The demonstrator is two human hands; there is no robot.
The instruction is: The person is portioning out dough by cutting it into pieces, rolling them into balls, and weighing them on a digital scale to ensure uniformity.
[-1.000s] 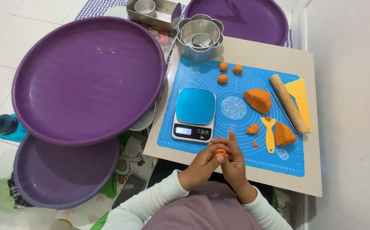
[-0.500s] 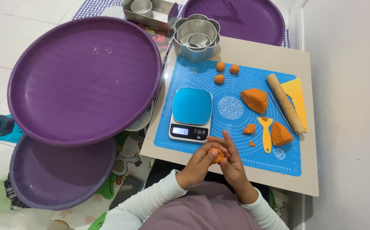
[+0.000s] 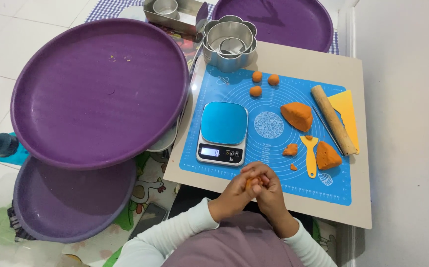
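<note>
Both hands meet at the near edge of the worktop (image 3: 273,62), palms cupped against each other, the left hand (image 3: 237,190) and right hand (image 3: 269,190) closed around one small lump of orange dough (image 3: 252,182) that peeks out between the fingers. Just beyond them lies a blue baking mat (image 3: 273,193), and on it, nearest the hands, stands one digital kitchen scale (image 3: 223,132) with a blue platform, nothing on it. To the right of the scale lie two larger wedges of dough, one (image 3: 297,115) mid-mat and one (image 3: 327,155) nearer the mat's right edge, with a couple of small scraps (image 3: 290,150) between them beside a yellow spatula (image 3: 311,153). One wooden rolling pin (image 3: 333,119) lies slantwise, partly over a yellow scraper (image 3: 348,110). Three small dough balls (image 3: 256,91) sit close together at the far side of the mat. Behind them stands a flower-shaped metal tin (image 3: 229,47) with smaller round tins nested inside. A rectangular metal tin (image 3: 172,15) farther back holds one round cup. Three purple round trays ring the scene: a big one (image 3: 101,94) at left holding only a few crumbs, one (image 3: 71,205) beneath it, one (image 3: 273,22) at the far end.
</note>
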